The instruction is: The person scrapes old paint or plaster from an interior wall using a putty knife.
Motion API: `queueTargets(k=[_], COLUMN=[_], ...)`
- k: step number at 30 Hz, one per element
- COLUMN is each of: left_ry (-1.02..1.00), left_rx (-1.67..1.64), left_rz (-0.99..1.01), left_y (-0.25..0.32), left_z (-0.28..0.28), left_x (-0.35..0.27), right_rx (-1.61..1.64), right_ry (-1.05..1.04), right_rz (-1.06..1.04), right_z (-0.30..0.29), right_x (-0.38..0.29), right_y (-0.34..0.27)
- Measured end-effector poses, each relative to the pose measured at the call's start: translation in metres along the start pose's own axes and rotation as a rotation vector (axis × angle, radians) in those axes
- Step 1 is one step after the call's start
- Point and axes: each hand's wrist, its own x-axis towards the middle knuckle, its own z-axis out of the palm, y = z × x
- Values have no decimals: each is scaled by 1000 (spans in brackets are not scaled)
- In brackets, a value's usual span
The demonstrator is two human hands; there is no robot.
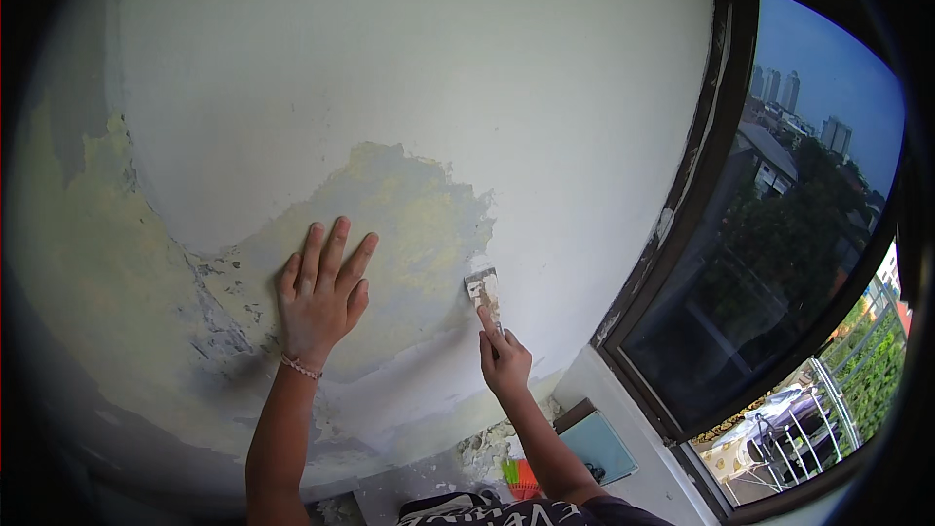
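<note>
My right hand (pixel 505 361) grips a putty knife (pixel 483 291) by its handle, the index finger stretched along the blade. The blade, smeared with white and brown residue, meets the wall at the right edge of a bare patch (pixel 409 226) where yellowish-grey plaster shows. My left hand (pixel 318 310) lies on the same patch with its fingers spread, holding nothing, a beaded bracelet (pixel 301 367) around its wrist. White paint (pixel 409 58) covers the wall above and to the right of the patch. A crack (pixel 212 307) with dark, flaking plaster runs to the left of my left hand.
A dark-framed window (pixel 796 234) stands on the right, with buildings and trees beyond the glass. Below my right forearm are a pale blue tray-like object (pixel 599 446), orange and green bristles (pixel 521 478), and crumbled plaster (pixel 488 451). Outside, a metal rack (pixel 807 420) holds cloth.
</note>
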Motion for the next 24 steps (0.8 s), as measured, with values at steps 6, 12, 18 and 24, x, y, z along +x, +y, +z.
queueTargets(k=[6, 12, 18, 24], left_ry=[-5, -118, -287, -263], left_rx=[-4, -129, -218, -195], left_rz=[-70, -280, -299, -292], left_y=[5, 4, 9, 4], left_z=[17, 20, 20, 20], left_x=[-69, -149, -166, -163], right_rx=[140, 89, 91, 168], right_ry=[110, 33, 109, 126], right_rz=[-18, -22, -53, -57], right_z=[-44, -21, -58, -83], right_x=[89, 27, 102, 139], right_y=[-72, -48, -107, -158])
